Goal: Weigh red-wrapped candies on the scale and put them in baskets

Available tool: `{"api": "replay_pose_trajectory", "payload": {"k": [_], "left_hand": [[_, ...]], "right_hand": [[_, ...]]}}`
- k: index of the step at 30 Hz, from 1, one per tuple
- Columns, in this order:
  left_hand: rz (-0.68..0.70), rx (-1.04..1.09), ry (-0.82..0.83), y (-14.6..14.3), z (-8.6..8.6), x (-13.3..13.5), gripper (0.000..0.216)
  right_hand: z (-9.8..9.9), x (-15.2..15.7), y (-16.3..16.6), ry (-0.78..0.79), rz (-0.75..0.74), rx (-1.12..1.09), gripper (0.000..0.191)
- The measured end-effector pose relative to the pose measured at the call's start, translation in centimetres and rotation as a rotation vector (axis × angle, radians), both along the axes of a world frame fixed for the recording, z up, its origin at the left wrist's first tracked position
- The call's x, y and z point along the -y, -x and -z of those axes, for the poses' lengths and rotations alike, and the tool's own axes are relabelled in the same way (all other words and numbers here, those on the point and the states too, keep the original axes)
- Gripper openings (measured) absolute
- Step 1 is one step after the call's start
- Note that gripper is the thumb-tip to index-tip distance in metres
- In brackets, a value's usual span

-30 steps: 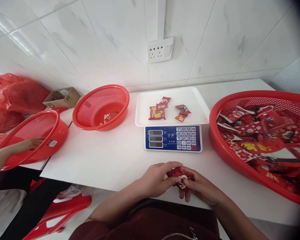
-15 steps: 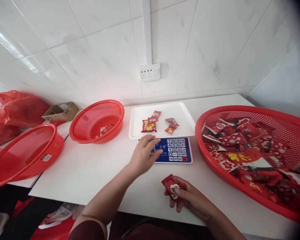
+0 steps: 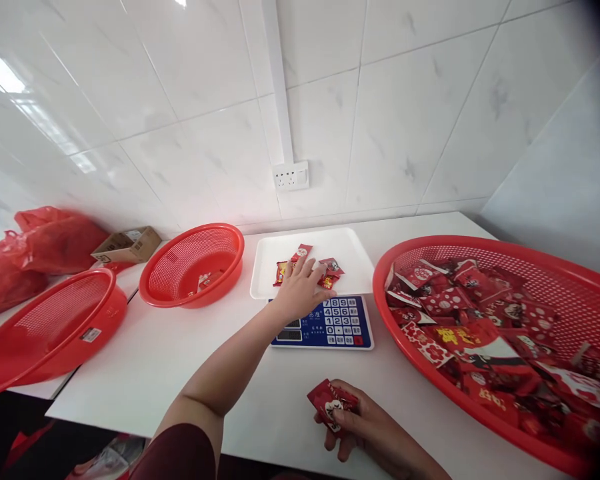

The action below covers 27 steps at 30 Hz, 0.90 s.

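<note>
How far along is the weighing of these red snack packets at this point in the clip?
Early. Done: a few packets lie on the white scale tray, and a couple sit in the small red basket. In hand: the left hand reaches over the tray onto those packets; the right hand holds one red packet near the table edge. Left: the large red basket is heaped with packets.

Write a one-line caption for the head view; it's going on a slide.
Left hand reaches over packets on the scale tray; right hand holds a red packet.
</note>
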<state>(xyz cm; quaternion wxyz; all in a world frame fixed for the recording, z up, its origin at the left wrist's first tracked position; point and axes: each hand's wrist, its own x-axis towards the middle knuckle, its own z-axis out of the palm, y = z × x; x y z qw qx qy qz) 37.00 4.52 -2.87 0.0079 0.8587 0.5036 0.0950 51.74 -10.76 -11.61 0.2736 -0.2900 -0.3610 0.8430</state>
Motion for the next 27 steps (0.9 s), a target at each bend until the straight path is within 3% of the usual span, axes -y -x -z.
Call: {"api": "replay_pose_trajectory", "payload": {"k": [6, 19, 27], "left_hand": [[0.135, -0.065, -0.040, -2.0, -0.4, -0.8, 0.056], [-0.036, 0.033, 0.091, 0.6, -1.9, -1.8, 0.046], [-0.052, 0.046, 0.038, -0.5, -1.2, -4.1, 0.024]], "right_hand": [[-0.1, 0.1, 0.1, -0.019, -0.009, -0.010, 0.047], [-0.2, 0.2, -0.1, -0.054, -0.026, -0.015, 0.043], [-0.1, 0.2, -0.1, -0.040, 0.000, -0.005, 0.048]]}}
